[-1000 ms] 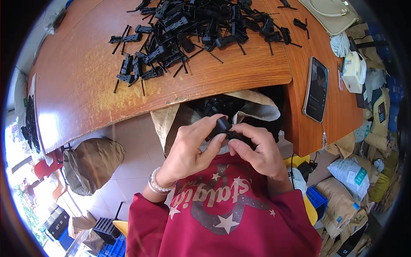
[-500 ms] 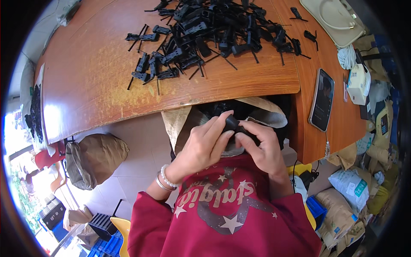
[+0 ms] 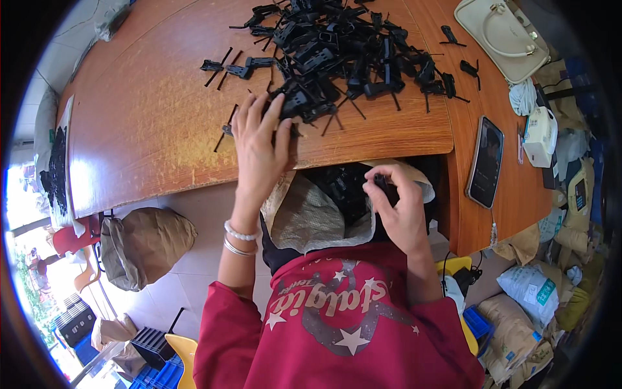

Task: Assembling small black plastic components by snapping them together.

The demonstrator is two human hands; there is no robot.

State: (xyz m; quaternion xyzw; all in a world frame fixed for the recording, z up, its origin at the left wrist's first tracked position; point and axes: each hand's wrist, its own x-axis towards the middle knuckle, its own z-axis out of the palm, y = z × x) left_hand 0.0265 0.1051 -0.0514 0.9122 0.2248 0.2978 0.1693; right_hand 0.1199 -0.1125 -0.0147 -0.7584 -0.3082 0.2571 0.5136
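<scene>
A pile of small black plastic parts with thin stems [image 3: 324,58] lies on the wooden table [image 3: 149,129]. At the pile's near left edge, my left hand [image 3: 258,139] reaches over a few of these parts, fingers spread. My right hand [image 3: 400,204] pinches a small black plastic part [image 3: 381,184] between thumb and fingers; its exact kind is mostly hidden. That hand hovers above an opened woven sack [image 3: 301,220] at my lap, with several black parts [image 3: 346,188] inside.
At the right lie a phone [image 3: 487,162], a white box [image 3: 540,134] and a cream handbag [image 3: 504,35]. Two loose black parts are near the handbag. A brown sack [image 3: 146,246] stands on the floor at left; several bags [image 3: 528,285] crowd the right.
My hands were together over the sack around a black part. The left has moved forward to the pile and opened; the right stays near the sack with a part.
</scene>
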